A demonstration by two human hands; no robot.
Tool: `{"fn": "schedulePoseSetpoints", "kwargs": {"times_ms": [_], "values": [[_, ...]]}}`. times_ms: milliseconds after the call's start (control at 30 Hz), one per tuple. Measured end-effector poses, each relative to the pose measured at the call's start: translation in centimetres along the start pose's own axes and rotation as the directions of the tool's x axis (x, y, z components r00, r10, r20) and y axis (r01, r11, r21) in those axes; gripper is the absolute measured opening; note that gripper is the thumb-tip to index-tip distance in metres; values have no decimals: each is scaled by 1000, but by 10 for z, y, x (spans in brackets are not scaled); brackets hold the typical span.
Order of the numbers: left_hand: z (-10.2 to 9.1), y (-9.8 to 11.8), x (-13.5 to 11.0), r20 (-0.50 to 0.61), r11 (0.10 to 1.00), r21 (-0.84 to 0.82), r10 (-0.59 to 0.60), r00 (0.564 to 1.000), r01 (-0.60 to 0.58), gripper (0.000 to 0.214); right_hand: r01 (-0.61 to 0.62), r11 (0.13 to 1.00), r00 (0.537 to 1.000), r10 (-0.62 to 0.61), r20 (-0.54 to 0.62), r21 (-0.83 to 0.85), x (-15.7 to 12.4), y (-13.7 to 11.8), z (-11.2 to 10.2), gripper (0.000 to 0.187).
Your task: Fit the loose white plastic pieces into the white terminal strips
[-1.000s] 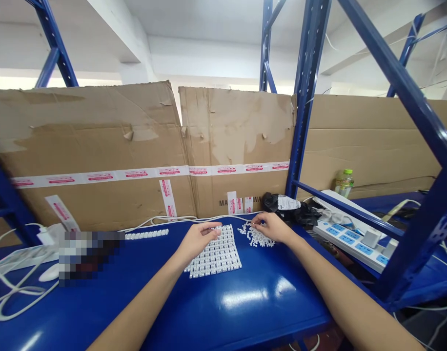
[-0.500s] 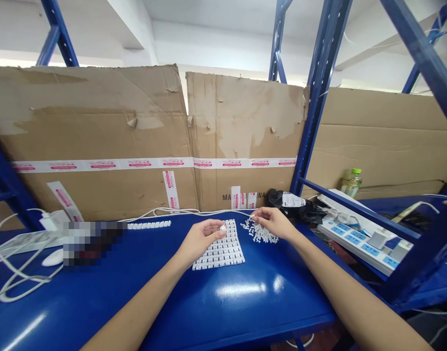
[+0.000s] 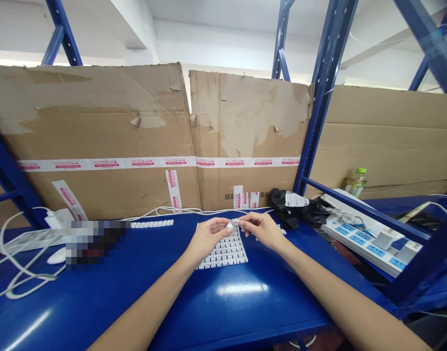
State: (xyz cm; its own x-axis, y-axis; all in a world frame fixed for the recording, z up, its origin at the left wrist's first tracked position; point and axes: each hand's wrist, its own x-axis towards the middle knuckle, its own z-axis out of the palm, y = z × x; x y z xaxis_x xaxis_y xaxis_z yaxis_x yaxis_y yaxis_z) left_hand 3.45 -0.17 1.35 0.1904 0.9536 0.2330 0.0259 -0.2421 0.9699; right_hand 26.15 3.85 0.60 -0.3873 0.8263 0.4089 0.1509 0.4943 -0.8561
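Left hand (image 3: 209,240) and right hand (image 3: 263,230) close together, almost meeting at the fingertips; left pinches a small white plastic piece (image 3: 229,226), right a tiny white bit (image 3: 236,221). Both sit just above a white plastic block grid (image 3: 223,252) on the blue counter (image 3: 267,297), with loose white pieces (image 3: 280,229) just right of it.

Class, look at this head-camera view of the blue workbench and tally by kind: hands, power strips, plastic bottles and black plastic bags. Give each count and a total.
Hands: 2 (left hand, right hand)
Power strips: 2 (white strip, blue-socket strip)
Plastic bottles: 1 (green-capped bottle)
Black plastic bags: 1
Total: 6
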Motion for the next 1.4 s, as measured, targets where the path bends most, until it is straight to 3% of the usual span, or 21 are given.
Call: {"fn": "schedulePoseSetpoints", "kwargs": {"times_ms": [133, 367, 667, 900, 1067, 1267, 1400], "values": [[3, 2, -2, 19, 997, -74, -22, 1000, 24, 44, 179, 973, 982, -186, -32, -145, -4, -11, 8, 24], [4, 5, -4, 33, 988, -130, -77, 996, 81, 50, 426, 813, 894, -445, 47, -397, -8, -15, 5, 18], [3, 4, -5, 52, 988, -125, -86, 995, 91, 51, 532, 690, 830, -541, 139, -491, -8, -12, 5, 17], [3, 8, -7, 9, 963, -229, -142, 990, 140, 58, 590, 589, 785, -580, 219, -553, -9, -13, 3, 21], [2, 6, -6, 43, 959, -244, -138, 990, 144, 51, 573, 640, 807, -548, 219, -511, -10, -17, 2, 22], [2, 6, -3, 23, 945, -300, -130, 991, 131, 48, 342, 898, 930, -366, -40, -276, -6, -13, 1, 17], [2, 7, -4, -27, 972, -202, -126, 992, 118, 48, 220, 973, 967, -226, -120, -65, -5, -10, 0, 16]]}}
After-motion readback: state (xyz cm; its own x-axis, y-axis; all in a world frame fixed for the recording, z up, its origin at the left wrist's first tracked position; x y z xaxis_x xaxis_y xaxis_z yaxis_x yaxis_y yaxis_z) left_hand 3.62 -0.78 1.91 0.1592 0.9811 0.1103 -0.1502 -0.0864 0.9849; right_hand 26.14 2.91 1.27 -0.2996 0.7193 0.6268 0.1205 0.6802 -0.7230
